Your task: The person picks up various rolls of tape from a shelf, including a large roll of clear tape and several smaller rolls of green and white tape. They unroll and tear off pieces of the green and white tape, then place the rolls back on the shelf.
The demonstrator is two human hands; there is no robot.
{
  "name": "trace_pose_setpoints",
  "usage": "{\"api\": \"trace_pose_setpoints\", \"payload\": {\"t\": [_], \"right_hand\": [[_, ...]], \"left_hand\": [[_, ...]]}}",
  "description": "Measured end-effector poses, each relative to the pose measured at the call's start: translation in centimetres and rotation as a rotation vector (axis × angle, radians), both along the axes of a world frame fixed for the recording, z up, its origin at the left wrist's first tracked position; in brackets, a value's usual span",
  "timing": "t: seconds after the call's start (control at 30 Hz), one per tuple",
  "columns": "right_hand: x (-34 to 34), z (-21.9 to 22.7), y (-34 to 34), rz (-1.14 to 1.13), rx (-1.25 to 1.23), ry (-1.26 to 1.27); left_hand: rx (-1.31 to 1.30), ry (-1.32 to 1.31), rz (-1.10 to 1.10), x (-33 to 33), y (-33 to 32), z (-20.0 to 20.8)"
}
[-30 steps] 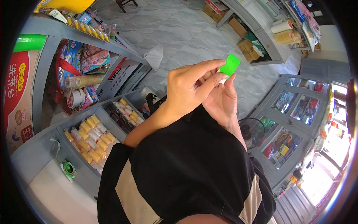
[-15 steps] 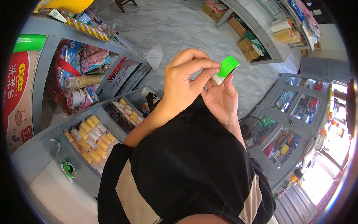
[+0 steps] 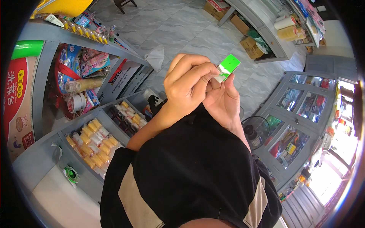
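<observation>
In front of my chest I hold a small bright green roll (image 3: 231, 62), which looks like a roll of green labels with a pale lower end. My left hand (image 3: 186, 85) is closed, thumb and forefinger pinching at the pale edge on its left side. From below and right, my right hand (image 3: 225, 103) supports the roll, its thumb against the near edge. The fingers behind the roll are mostly hidden. Whether a label is lifting off, I cannot tell.
To my left, a grey drawer (image 3: 61, 142) holds several yellow and white packets (image 3: 95, 142). Another green-and-white roll (image 3: 71, 174) lies in its front compartment. Crowded shelves (image 3: 49, 79) stand beyond. On the right are a black fan (image 3: 254, 131) and a glass-doored cabinet (image 3: 296, 117).
The green roll has turned in my fingers, showing a flatter face with a bright glare. My left fingers have curled in more and shifted slightly left and down.
</observation>
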State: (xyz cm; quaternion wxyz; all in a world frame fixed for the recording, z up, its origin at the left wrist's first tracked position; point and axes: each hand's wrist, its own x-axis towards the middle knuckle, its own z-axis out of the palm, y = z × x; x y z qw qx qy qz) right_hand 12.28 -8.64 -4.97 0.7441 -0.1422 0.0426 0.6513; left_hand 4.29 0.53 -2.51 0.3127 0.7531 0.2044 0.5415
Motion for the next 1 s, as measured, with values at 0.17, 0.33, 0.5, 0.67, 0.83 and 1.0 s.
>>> {"api": "trace_pose_setpoints", "payload": {"t": [0.17, 0.33, 0.5, 0.67, 0.83, 1.0], "right_hand": [[1.1, -0.6, -0.2, -0.024, 0.059, 0.069], [1.6, -0.5, -0.2, -0.056, 0.105, 0.098], [1.7, -0.6, -0.3, -0.048, 0.074, 0.080], [1.7, -0.9, -0.4, -0.038, 0.076, 0.099], [1.6, -0.9, -0.5, -0.041, 0.081, 0.092], [1.5, -0.9, -0.8, -0.038, 0.029, 0.015]], "left_hand": [[0.030, -0.006, -0.023, -0.3, -0.1, -0.2], [-0.058, -0.055, -0.063, -0.7, -0.3, -0.1], [-0.773, -0.312, -0.258, -0.8, -1.5, 0.3], [-0.922, -0.255, -0.270, -1.1, -1.3, 0.0], [-0.976, -0.267, -0.241, -0.9, -1.2, -0.6], [-0.874, -0.284, -0.042, -1.9, 0.2, -2.3]]}}
